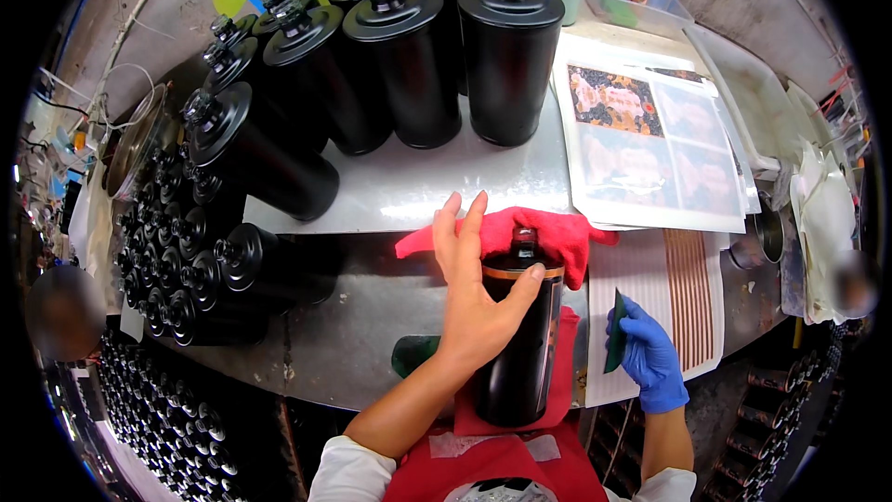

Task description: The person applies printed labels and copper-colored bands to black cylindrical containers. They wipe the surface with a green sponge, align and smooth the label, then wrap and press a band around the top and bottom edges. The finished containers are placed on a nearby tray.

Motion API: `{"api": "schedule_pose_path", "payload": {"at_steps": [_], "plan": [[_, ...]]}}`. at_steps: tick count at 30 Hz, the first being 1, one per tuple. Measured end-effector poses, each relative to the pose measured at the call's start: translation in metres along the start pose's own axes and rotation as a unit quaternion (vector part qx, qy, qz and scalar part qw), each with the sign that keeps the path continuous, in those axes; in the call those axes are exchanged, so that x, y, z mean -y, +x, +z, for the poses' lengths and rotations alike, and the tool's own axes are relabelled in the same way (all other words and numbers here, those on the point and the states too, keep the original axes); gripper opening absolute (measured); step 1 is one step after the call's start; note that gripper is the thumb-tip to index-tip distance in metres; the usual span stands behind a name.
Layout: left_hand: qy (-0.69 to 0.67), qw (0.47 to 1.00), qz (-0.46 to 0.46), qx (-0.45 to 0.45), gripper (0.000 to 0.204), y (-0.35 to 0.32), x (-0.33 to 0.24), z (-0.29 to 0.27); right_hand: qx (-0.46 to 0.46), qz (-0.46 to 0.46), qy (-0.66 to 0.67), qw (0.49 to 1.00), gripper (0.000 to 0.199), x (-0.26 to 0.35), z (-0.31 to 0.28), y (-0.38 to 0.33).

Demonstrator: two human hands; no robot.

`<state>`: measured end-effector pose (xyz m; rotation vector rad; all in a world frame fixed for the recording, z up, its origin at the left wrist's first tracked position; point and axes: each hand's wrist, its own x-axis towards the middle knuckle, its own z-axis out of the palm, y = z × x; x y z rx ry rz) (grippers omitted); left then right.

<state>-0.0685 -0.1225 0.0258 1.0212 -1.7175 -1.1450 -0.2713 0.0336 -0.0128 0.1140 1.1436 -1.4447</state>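
A glossy black bottle (514, 358) with a copper-coloured band around its shoulder stands in front of my body, its neck toward the far side. My bare left hand (478, 307) rests against its upper left side, fingers stretched out and spread, the thumb touching the shoulder by the band. Behind the neck lies a bunched red cloth (548, 228); more red cloth (563, 353) shows beside and under the bottle. In its blue glove, my right hand (653, 363) pinches a thin dark green scraper (615, 339) above a sheet with brown stripes (688, 302).
Several black bottles (400, 65) stand on a raised metal plate (418, 191). Many more crowd the left side (177, 251). Printed sheets (650, 149) lie at the right, near a metal cup (762, 232). Another dark green piece (413, 353) lies left of my bottle.
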Motion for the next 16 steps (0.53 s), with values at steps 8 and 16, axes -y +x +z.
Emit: {"api": "schedule_pose_path", "payload": {"at_steps": [8, 16], "plan": [[0.253, 0.958, 0.124, 0.05, 0.12, -0.059, -0.042, -0.007, 0.006, -0.219, -0.205, 0.954, 0.041, 0.02, 0.099, -0.028], [0.477, 0.848, 0.174, 0.155, 0.068, -0.116, -0.026, -0.01, 0.015, -0.387, -0.586, 0.712, 0.032, -0.003, 0.169, -0.034]]}}
